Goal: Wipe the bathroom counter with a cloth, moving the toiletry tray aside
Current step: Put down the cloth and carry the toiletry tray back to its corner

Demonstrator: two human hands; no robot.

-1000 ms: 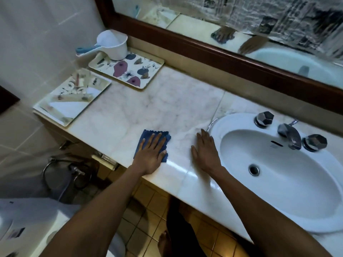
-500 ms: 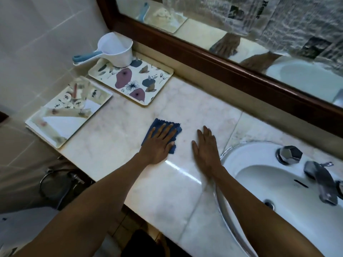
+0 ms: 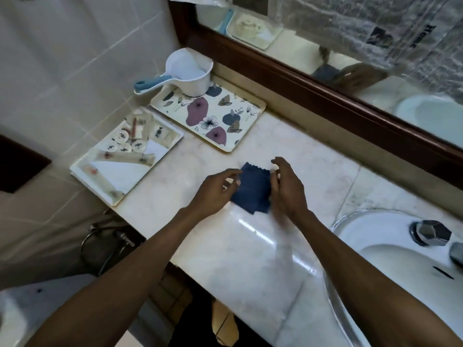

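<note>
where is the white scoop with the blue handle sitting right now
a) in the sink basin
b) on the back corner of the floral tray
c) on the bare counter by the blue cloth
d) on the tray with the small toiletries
b: the white scoop stands on the far corner of the floral tray, by the wall and apart from the toiletry tray.

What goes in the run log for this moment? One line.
left hand: open at blue cloth | right hand: open at cloth | toiletry tray: counter's left end
</note>
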